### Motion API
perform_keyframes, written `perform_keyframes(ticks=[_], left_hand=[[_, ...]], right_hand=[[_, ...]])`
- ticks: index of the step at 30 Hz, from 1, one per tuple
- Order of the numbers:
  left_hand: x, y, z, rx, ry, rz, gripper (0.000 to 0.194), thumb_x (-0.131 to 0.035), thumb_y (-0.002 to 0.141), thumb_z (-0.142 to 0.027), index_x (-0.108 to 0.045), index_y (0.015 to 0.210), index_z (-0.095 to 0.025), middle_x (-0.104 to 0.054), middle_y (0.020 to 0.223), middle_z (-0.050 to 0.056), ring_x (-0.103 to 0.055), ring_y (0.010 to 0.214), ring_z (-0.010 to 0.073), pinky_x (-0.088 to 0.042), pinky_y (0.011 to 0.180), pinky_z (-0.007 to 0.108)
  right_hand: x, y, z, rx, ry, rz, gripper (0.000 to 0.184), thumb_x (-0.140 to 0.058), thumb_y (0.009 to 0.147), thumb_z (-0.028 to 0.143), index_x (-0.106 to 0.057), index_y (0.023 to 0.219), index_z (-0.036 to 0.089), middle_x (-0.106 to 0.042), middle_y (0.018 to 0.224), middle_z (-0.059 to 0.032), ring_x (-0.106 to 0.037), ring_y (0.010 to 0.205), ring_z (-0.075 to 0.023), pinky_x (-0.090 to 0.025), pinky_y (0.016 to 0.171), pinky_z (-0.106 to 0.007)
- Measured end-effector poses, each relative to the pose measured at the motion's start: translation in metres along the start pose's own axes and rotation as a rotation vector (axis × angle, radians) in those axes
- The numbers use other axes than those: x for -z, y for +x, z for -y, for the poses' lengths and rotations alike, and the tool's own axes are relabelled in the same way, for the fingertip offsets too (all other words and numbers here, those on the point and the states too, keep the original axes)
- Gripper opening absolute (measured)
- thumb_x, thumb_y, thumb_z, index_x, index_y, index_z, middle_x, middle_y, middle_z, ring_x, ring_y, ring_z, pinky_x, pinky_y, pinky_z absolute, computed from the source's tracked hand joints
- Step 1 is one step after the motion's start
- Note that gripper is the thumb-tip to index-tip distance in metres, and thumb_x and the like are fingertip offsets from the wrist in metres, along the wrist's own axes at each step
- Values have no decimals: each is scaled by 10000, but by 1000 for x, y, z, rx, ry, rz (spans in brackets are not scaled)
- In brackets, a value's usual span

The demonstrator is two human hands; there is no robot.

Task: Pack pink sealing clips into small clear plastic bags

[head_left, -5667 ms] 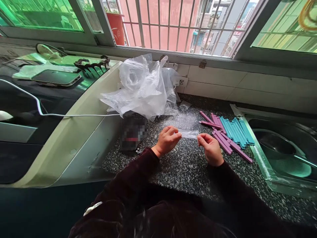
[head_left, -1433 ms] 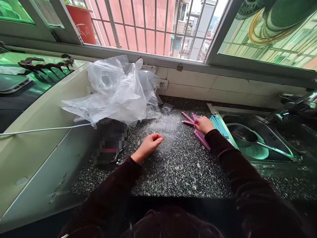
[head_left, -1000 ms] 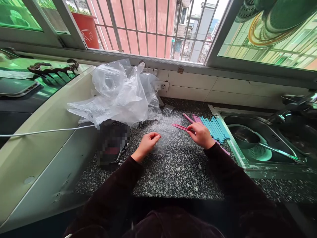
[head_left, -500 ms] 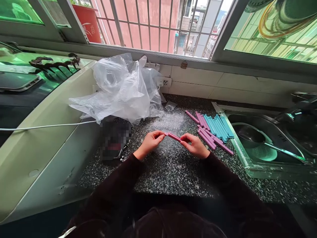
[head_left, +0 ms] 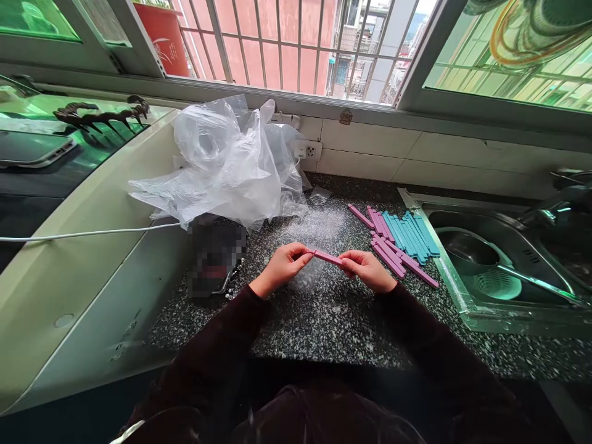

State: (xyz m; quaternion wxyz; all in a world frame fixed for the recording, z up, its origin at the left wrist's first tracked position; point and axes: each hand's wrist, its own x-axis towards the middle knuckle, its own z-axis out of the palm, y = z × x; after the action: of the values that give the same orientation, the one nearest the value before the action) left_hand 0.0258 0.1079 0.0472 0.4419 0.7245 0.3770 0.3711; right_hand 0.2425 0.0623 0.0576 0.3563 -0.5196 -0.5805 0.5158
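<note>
A slim pink sealing clip [head_left: 327, 257] is stretched between my two hands above the counter, tilted slightly down to the right. The thumb and fingers of my left hand [head_left: 285, 266] pinch its left end. My right hand [head_left: 370, 271] grips the other end the same way. To the right of my hands lie loose pink sealing clips [head_left: 387, 256], with a row of teal sealing clips [head_left: 409, 235] beside them.
Crumpled clear plastic bags [head_left: 231, 166] are heaped at the back left, by a wall socket [head_left: 309, 150]. A blurred dark object [head_left: 213, 259] lies left of my hands. On the right is a steel sink [head_left: 457, 308] holding a pan [head_left: 469, 248]. A white cable [head_left: 92, 235] crosses the left side.
The clip has shifted slightly right and down between my hands. My right hand has moved a little to the right, while the left hand has hardly moved. The view has turned slightly.
</note>
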Motion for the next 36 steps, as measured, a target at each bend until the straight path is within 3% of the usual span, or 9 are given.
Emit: perform_keyframes(ticks=[5,11,14,19,23,29,32,36], left_hand=[[1,0,-1,76,-103,0,262,-578,712,-382,-597,603,-145,-477,554,-12,-408,565,109,-313,548,238],[-2,0,3,233,-280,14,297,-603,677,-420,-609,635,-127,-437,510,-32,-366,509,86,-271,498,226],[-5,-1,3,261,-303,21,315,-605,667,-441,-589,631,-128,-433,513,-38,-359,507,80,-266,504,224],[-10,-2,1,243,-321,65,307,-595,674,-437,-540,604,-143,-430,522,-39,-360,519,80,-281,523,228],[-15,-4,0,280,-332,100,284,-589,666,-419,-572,646,-137,-424,528,-38,-344,509,79,-269,505,231],[-14,-5,-2,235,-478,101,130,-537,628,-264,-517,570,-149,-426,551,-26,-373,563,92,-316,575,248],[-13,-5,-4,226,-563,97,209,-497,659,-328,-486,535,-161,-439,558,-1,-394,582,115,-345,599,270],[-16,-4,-3,285,-621,34,431,-427,737,-546,-521,566,-161,-486,572,29,-439,598,139,-383,627,292]], right_hand=[[-1,0,-3,44,-47,-27,364,-556,753,502,-606,783,142,-543,587,16,-474,480,-85,-391,460,-226],[-5,-2,-13,454,-463,-287,253,-609,769,371,-597,923,170,-623,796,-55,-586,710,-160,-494,658,-297],[-6,-2,-15,571,-598,-316,160,-538,830,320,-594,889,182,-606,771,-52,-567,677,-148,-490,620,-277],[-12,-3,-13,569,-573,-414,144,-509,848,306,-586,865,185,-589,731,-35,-544,622,-131,-471,567,-254],[-20,-3,-12,599,-533,-400,121,-518,842,284,-595,856,191,-595,732,-31,-551,634,-128,-471,567,-246],[-23,-2,-17,608,-569,-419,118,-536,830,278,-625,865,209,-591,788,-52,-567,717,-156,-497,640,-290],[-21,-2,-20,636,-584,-409,114,-536,833,263,-624,880,208,-585,784,-51,-564,715,-154,-497,642,-289],[-20,-2,-21,672,-603,-390,106,-533,835,245,-613,886,199,-576,781,-54,-560,709,-152,-495,633,-283]])
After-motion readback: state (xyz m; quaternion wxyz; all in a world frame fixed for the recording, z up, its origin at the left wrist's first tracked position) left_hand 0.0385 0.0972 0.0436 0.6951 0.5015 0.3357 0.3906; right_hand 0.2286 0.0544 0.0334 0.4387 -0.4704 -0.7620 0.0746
